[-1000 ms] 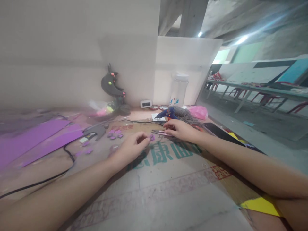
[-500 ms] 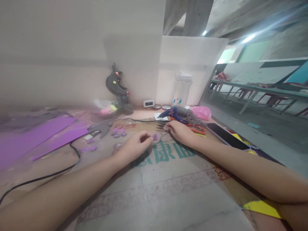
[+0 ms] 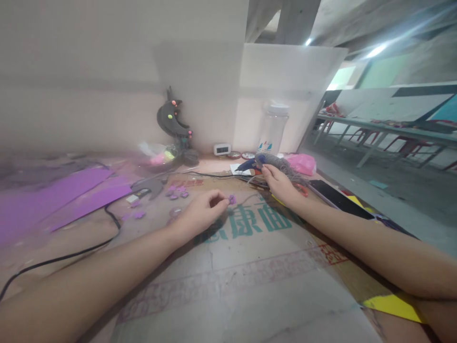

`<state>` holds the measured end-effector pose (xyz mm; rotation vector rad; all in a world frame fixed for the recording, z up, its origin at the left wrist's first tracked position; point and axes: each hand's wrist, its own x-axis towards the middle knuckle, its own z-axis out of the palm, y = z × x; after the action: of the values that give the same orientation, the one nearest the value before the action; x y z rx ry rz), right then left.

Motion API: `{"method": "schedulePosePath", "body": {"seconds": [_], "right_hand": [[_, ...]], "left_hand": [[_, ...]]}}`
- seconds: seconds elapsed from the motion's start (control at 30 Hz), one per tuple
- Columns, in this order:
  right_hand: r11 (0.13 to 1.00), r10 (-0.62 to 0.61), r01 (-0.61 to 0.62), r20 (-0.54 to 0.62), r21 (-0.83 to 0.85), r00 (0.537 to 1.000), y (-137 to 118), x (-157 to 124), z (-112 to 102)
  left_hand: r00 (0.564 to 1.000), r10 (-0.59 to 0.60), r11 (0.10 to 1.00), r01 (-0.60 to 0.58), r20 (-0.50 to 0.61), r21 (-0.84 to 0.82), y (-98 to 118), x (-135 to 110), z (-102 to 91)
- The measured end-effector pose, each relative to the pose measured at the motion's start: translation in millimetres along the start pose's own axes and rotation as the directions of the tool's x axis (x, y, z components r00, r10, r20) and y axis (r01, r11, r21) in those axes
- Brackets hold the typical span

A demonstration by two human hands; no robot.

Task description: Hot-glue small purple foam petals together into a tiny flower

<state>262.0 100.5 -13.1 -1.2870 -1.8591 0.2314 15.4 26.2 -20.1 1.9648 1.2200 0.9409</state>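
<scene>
My left hand (image 3: 200,210) rests on a cardboard sheet (image 3: 250,267) and pinches a small purple foam flower (image 3: 232,198) between thumb and fingertips. My right hand (image 3: 277,181) reaches farther back and closes around the handle of a blue glue gun (image 3: 250,163), whose nozzle points left. Orange-handled scissors (image 3: 303,189) lie partly hidden just right of that hand.
Purple foam sheets (image 3: 53,200) and small purple cut-outs (image 3: 176,193) lie at the left, crossed by a black cable (image 3: 107,238). A black moon-shaped ornament (image 3: 171,119), a small clock (image 3: 222,149), a clear jar (image 3: 273,128), a pink bag (image 3: 303,163) and a phone (image 3: 335,195) stand behind.
My right hand left the thin tool on the cardboard and moved back to the glue gun, closing on it. My left hand stayed put with the purple flower.
</scene>
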Motion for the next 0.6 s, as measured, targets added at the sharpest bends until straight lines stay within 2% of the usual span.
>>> {"method": "schedulePosePath", "body": {"seconds": [0.13,0.3,0.4,0.5,0.6], "right_hand": [[1.0,-0.002,0.003,0.027,-0.01,1.0,3.4,0.0,3.0],[0.992,-0.105,0.108,0.052,-0.065,0.993,5.8,-3.6,7.1],[0.996,-0.085,0.085,-0.005,-0.028,0.996,0.6,-4.7,2.6],[0.995,-0.055,0.063,-0.092,0.078,0.994,-8.2,-3.6,-5.3],[0.986,-0.095,0.11,-0.119,0.126,0.988,-20.8,-8.1,-12.8]], "left_hand": [[0.999,-0.017,0.998,0.015,-0.032,-0.053,1.9,0.0,-0.3],[0.999,-0.022,0.998,0.021,-0.025,-0.051,4.7,-0.5,-1.3],[0.999,-0.03,0.999,0.029,-0.034,-0.022,5.3,-0.9,-1.6],[0.998,-0.024,1.0,0.024,-0.05,-0.01,3.0,-0.1,-1.3],[0.997,-0.028,1.0,0.027,-0.069,-0.015,-0.6,1.4,-0.8]]}}
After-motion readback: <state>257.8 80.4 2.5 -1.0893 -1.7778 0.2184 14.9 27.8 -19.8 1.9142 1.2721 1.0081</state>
